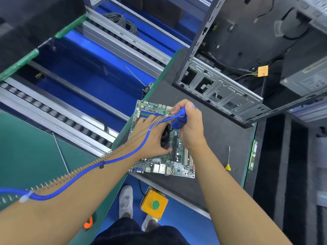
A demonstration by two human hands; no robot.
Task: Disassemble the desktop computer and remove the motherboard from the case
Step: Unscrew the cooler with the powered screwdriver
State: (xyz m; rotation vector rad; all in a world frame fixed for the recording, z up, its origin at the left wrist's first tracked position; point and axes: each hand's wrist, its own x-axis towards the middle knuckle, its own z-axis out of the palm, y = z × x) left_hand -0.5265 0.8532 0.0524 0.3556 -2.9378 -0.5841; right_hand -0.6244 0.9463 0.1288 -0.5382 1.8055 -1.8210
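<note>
Where it lies, motherboard (177, 169) green, flat (slotted)

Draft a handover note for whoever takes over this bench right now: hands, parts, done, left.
Left hand: flat on the motherboard, thumb beside a black part mounted on it; holds nothing.
Right hand: grips the blue electric screwdriver, upright over that black part; its tip is hidden.
Motherboard: out of the case, lying on the dark mat at the bench's near edge. The case sits open behind it, loose cables inside.
Yellow-handled screwdriver: on the mat, to the right.
Done: board removed.
Left: probably only unscrewing the black part; I cannot see which screws remain.
</note>
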